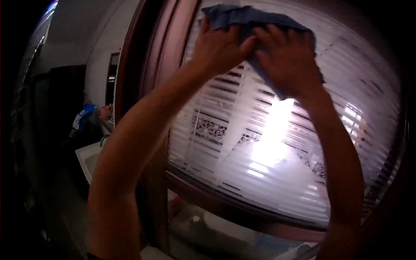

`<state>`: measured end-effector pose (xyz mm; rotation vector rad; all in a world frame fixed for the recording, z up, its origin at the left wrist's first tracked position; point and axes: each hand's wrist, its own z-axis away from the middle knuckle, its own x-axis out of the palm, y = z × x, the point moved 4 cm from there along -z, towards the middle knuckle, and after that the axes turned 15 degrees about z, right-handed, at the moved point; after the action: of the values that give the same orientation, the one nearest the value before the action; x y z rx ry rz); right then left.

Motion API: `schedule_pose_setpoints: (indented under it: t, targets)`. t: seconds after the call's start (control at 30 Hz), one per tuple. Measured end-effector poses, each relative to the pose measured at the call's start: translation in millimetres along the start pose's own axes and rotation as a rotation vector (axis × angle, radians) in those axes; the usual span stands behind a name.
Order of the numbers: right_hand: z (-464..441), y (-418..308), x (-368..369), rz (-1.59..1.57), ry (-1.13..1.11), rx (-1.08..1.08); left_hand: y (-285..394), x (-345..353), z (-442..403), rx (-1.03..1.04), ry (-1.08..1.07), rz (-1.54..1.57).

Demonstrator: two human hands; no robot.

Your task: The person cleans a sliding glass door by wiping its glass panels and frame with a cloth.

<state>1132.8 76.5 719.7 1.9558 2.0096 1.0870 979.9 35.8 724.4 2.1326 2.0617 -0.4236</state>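
Both my arms reach up to a window pane point(225, 164) with white slatted blinds and patterned lace behind or reflected in it. A dark blue cloth point(260, 18) lies spread against the upper part of the glass. My left hand point(223, 47) presses flat on the cloth's left part, its fingers stretched upward. Beside it, my right hand point(288, 60) lies flat on the cloth with fingers spread. The thumb of my left hand comes close to the fingers of my right hand. Part of the cloth hangs below, between the hands.
A dark wooden frame point(164, 47) borders the glass on the left, and a lower rail point(242, 214) runs beneath it. At the left stand a white sink point(89, 160) and a blue and white packet point(83, 116). Bright light glares on the pane.
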Motion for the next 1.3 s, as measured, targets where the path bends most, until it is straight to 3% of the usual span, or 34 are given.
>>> schedule_pose_setpoints:
  t: [0.07, 0.1, 0.17, 0.3, 0.37, 0.4, 0.63, 0.73, 0.93, 1.0, 1.07, 1.13, 1.2, 1.3]
  targets:
    - [-8.2, -43.4, -12.4, -0.069, 0.062, -0.027, -38.7, -1.1, 27.0, 0.006, -0.053, -0.104]
    - [-27.8, -52.6, -39.6, -0.176, -0.103, -0.075, -57.0, -5.7, 40.9, 0.048, -0.024, -0.136]
    - [-26.6, -89.1, -44.6, -0.331, -0.07, -0.131, -79.9, 0.3, 86.4, 0.306, 0.232, -0.124]
    - [6.6, -136.1, -62.1, -0.479, 0.018, -0.2, -83.7, 14.1, 162.7, 0.173, 0.141, -0.106]
    - [40.0, -132.7, -77.3, -0.557, 0.054, -0.223, -53.8, 24.6, 198.2, 0.138, 0.127, -0.056]
    - [50.8, -136.2, -88.2, -0.567, -0.092, -0.313, -48.5, 30.7, 217.7, 0.101, 0.109, -0.039]
    - [152.3, -185.8, -121.1, -0.807, -0.126, -0.383, -0.3, 68.2, 355.0, -0.102, -0.108, 0.125]
    - [170.3, -185.4, -126.6, -0.844, -0.106, -0.332, 12.6, 61.9, 364.9, -0.217, -0.158, 0.249]
    - [169.0, -160.1, -119.4, -0.683, -0.201, -0.242, 27.9, 81.9, 299.5, -0.703, -0.015, 0.637]
    - [175.3, -139.7, -112.6, -0.724, -0.249, -0.114, 32.9, 104.6, 280.3, -0.56, -0.033, 0.421]
    - [190.7, -123.0, -102.4, -0.711, -0.302, 0.013, 54.6, 110.8, 255.0, -0.414, 0.015, 0.442]
    - [199.5, -94.3, -96.7, -0.643, -0.31, 0.102, 79.5, 105.9, 224.9, -0.309, -0.08, 0.493]
    - [201.1, -58.0, -97.6, -0.519, -0.219, 0.08, 110.6, 99.2, 191.1, -0.106, 0.158, 0.412]
    - [214.6, -12.9, -86.5, -0.401, -0.233, 0.159, 157.5, 96.0, 145.0, 0.088, 0.276, 0.385]
